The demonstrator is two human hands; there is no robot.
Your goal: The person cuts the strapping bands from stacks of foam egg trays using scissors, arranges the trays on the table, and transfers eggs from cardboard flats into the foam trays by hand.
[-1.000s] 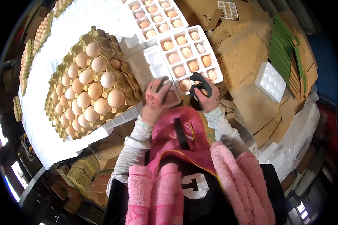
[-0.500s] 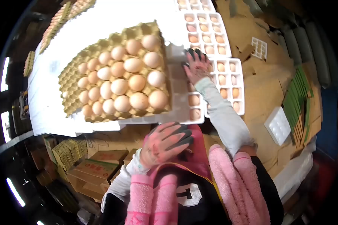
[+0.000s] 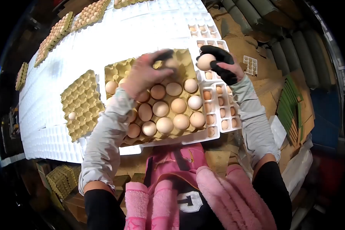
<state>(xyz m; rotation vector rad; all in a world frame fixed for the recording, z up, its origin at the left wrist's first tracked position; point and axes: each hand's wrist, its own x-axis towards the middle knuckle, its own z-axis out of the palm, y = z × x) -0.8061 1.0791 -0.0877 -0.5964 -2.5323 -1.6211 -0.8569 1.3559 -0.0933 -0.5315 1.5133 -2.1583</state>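
Observation:
My right hand [image 3: 226,67], its fingers dark-coated, is closed on an egg [image 3: 206,62] above the white compartment trays. Over the back of the egg carton tray [image 3: 188,132], my left hand [image 3: 147,73] is blurred by motion, with an egg [image 3: 171,63] between its thumb and dark fingertips. Several brown and cream eggs [image 3: 164,125] sit in the cups of that yellowish tray, and its back cups are partly bare. Beside the right forearm, white plastic trays [image 3: 217,129] hold single eggs in square compartments.
Another yellowish carton tray [image 3: 81,101] lies to the left with one egg [image 3: 72,115]. White moulded trays [image 3: 53,130] cover the table, with full egg trays [image 3: 54,33] at the far left. Green-edged cardboard [image 3: 295,103] and a loose white tray [image 3: 250,65] are at right.
My left hand has risen from the table's front edge to over the egg tray. The right hand has lifted off the compartment trays and now holds an egg. Several back cups are now bare.

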